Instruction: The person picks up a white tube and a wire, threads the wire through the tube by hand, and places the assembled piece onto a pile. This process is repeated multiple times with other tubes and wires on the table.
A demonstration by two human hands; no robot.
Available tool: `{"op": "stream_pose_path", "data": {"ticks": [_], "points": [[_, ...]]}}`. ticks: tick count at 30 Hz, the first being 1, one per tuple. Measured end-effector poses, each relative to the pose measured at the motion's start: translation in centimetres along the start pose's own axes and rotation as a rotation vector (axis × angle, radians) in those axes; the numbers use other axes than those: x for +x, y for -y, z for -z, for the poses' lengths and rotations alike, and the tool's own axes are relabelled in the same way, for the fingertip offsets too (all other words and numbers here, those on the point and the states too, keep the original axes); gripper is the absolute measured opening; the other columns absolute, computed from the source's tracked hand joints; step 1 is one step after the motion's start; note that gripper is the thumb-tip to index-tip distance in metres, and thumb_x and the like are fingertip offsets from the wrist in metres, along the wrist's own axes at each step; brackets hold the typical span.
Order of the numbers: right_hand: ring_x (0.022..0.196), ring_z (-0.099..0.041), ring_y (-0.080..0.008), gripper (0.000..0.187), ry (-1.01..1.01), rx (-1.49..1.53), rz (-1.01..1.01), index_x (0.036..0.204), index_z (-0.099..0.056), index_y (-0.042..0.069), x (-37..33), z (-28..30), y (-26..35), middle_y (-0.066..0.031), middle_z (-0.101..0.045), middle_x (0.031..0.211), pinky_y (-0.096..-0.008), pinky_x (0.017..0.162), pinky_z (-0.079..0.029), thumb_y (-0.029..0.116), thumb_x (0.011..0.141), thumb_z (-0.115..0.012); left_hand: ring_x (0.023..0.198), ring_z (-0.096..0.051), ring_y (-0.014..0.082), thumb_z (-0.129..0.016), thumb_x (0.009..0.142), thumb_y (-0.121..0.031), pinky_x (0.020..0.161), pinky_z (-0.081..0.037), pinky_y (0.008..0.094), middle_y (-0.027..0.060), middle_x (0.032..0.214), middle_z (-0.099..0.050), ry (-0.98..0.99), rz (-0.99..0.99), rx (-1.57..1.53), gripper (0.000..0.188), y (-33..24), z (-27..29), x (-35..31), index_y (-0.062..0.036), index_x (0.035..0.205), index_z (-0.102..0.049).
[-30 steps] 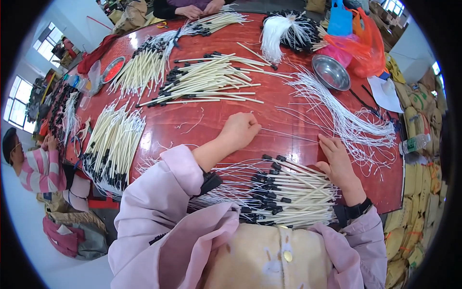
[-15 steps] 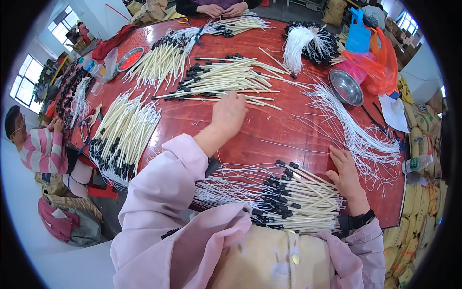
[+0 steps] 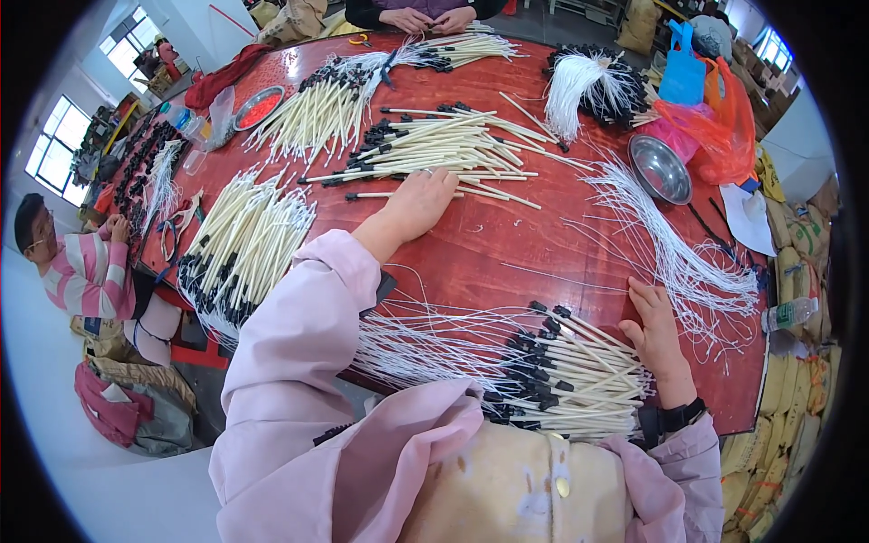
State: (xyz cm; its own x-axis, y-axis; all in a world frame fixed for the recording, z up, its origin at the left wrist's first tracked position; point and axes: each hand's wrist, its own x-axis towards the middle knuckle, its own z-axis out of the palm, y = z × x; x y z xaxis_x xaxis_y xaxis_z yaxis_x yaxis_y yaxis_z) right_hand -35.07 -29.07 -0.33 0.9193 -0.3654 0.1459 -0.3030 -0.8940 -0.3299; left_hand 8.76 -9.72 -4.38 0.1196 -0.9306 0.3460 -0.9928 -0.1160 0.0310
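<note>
My left hand (image 3: 418, 206) is at the near edge of a pile of cream sticks with black ends (image 3: 444, 149), its fingers closed over a single stick (image 3: 376, 195) lying a little apart from the pile. The fingertips are partly hidden, facing away. My right hand (image 3: 655, 335) rests low over the table at right, fingers and thumb apart, holding nothing. One loose white cord (image 3: 561, 275) runs toward its fingertips; whether they touch is unclear. Between my arms and close to my body lies a bundle of sticks (image 3: 588, 376) with black ends and long white cords (image 3: 434, 344).
The red table (image 3: 507, 235) also bears more stick bundles (image 3: 249, 240), a heap of white cords (image 3: 670, 244), a metal bowl (image 3: 660, 169), a dish of red bits (image 3: 259, 108), pliers (image 3: 170, 237) and plastic bags (image 3: 720, 118). Two people work at its far and left sides.
My left hand has shifted slightly left along the pile's near edge, and the stick under it now lies more apart. My right hand stays in place. The whole view has shifted a little.
</note>
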Motion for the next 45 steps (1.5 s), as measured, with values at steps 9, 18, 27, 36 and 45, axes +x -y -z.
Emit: {"op": "stream_pose_path", "data": {"ticks": [9, 18, 27, 36, 45], "points": [[0.118, -0.053, -0.0396, 0.057, -0.031, -0.027, 0.02, 0.123, -0.062, -0.012, 0.2, -0.5, -0.9, -0.0211, -0.058, 0.138, -0.0433, 0.105, -0.043, 0.029, 0.084, -0.073, 0.094, -0.062, 0.0409, -0.059, 0.095, -0.007, 0.079, -0.05, 0.0472, 0.0198, 0.1, -0.061, 0.045, 0.061, -0.423, 0.014, -7.1, 4.5, -1.2, -0.0027, 0.108, -0.057], [0.12, -0.052, -0.0394, 0.059, -0.016, -0.036, -0.012, 0.124, -0.062, -0.011, 0.2, -0.4, -0.4, -0.0207, -0.058, 0.138, -0.0434, 0.106, -0.042, 0.03, 0.083, -0.075, 0.09, -0.064, 0.0396, -0.064, 0.092, -0.004, 0.078, -0.052, 0.0443, 0.0181, 0.096, -0.064, 0.095, 0.113, -0.585, 0.008, -9.5, 3.4, -3.9, -0.001, 0.099, -0.067], [0.126, -0.05, -0.0382, 0.067, 0.004, -0.091, -0.039, 0.124, -0.063, -0.01, 0.3, -0.5, -0.1, -0.0171, -0.058, 0.138, -0.0446, 0.109, -0.042, 0.039, 0.081, -0.08, 0.091, -0.064, 0.0395, -0.064, 0.091, -0.003, 0.078, -0.052, 0.0441, 0.018, 0.096, -0.064, 0.105, 0.13, -0.58, 0.01, -9.9, 2.5, -3.3, -0.0005, 0.1, -0.068], [0.126, -0.049, -0.0382, 0.068, 0.027, -0.086, -0.053, 0.126, -0.062, -0.01, 0.5, -0.2, 0.3, -0.0177, -0.056, 0.14, -0.0439, 0.11, -0.04, 0.033, 0.077, -0.081, 0.091, -0.064, 0.0403, -0.064, 0.091, -0.003, 0.078, -0.052, 0.0443, 0.0186, 0.096, -0.064, 0.084, 0.118, -0.57, 0.01, -9.9, 2.5, -2.9, -0.0003, 0.1, -0.068], [0.128, -0.049, -0.0386, 0.07, 0.04, -0.085, -0.075, 0.127, -0.062, -0.01, 0.6, 0.0, 0.7, -0.0177, -0.056, 0.14, -0.0443, 0.111, -0.04, 0.036, 0.077, -0.081, 0.091, -0.064, 0.0402, -0.065, 0.09, -0.002, 0.078, -0.052, 0.0441, 0.0188, 0.096, -0.064, 0.083, 0.134, -0.572, 0.01, -9.7, 2.6, -2.9, 0.0002, 0.099, -0.067]]}}
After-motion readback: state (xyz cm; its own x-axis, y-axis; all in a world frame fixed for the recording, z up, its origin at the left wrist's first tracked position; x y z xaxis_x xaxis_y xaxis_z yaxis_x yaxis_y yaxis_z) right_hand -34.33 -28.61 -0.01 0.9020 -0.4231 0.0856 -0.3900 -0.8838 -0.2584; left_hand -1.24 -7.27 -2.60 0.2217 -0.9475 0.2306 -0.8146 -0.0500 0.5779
